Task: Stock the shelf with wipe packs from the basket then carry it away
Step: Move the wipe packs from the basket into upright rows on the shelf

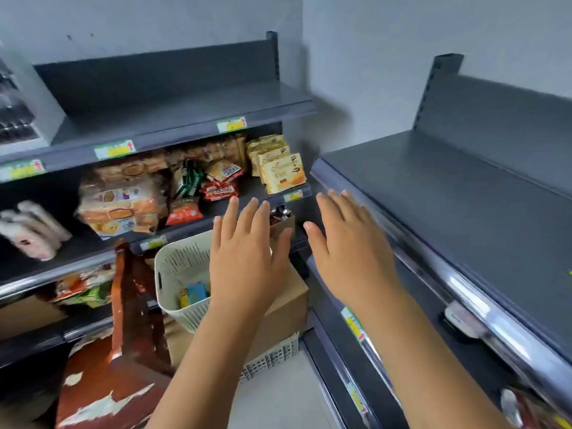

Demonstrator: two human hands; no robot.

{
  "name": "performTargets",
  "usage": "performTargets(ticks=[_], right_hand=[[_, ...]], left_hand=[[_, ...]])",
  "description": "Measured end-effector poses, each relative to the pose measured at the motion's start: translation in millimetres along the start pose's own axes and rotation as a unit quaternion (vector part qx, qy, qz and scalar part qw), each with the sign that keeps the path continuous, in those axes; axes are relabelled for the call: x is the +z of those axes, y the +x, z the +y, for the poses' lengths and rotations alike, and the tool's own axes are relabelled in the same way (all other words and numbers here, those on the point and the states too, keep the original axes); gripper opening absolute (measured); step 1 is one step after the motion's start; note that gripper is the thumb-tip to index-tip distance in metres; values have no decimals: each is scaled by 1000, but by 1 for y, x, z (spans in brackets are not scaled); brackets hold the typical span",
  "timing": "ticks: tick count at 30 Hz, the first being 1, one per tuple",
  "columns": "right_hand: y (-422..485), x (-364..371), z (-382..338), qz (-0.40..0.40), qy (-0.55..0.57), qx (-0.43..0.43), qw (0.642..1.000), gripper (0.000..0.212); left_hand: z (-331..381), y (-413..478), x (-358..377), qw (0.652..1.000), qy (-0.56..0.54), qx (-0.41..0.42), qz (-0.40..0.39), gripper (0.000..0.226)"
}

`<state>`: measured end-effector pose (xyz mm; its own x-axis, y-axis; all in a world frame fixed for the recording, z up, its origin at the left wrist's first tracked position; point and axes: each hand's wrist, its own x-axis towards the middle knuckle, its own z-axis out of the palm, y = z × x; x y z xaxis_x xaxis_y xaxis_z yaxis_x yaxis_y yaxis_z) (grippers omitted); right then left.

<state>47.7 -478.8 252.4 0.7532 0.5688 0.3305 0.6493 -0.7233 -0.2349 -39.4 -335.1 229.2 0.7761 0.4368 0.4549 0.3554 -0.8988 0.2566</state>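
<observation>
A cream slotted basket [176, 274] sits on a cardboard box [288, 308] in the corner between two shelf units. Inside it lie small blue and yellow packs [193, 294]. My left hand [247, 252] hovers flat above the basket's right side, fingers straight, holding nothing. My right hand [349, 246] is stretched out palm down beside it, near the front edge of the dark grey top shelf [433, 193] on the right, and holds nothing. That shelf has nothing on it.
The left shelf unit [185, 119] carries biscuit boxes [280, 171], snack bags [123, 199] and white packs [31, 230]. A worn red stool [123, 335] stands left of the basket. A grey crate [272, 357] lies under the cardboard box on the floor.
</observation>
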Motion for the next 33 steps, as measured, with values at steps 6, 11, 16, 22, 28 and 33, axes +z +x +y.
performTargets(ticks=[6,11,16,22,28,33], right_hand=[[42,79,-74,-63,71,-73,993,59],[67,132,-103,-132,215,-15,968,52],[99,180,-94,-211,246,36,945,49],[150,250,-74,-324,238,80,912,45],[189,345,-70,-419,214,81,879,45],[195,437,-87,-472,194,26,860,43]], left_hand=[[-112,-1,4,995,49,-79,-33,63],[-160,-2,28,990,38,-104,-92,60],[-206,17,69,978,-49,-156,-132,48],[-258,61,111,899,-233,-357,-97,32],[-298,71,205,857,-167,-438,-213,32],[-343,58,281,841,-90,-390,-365,52]])
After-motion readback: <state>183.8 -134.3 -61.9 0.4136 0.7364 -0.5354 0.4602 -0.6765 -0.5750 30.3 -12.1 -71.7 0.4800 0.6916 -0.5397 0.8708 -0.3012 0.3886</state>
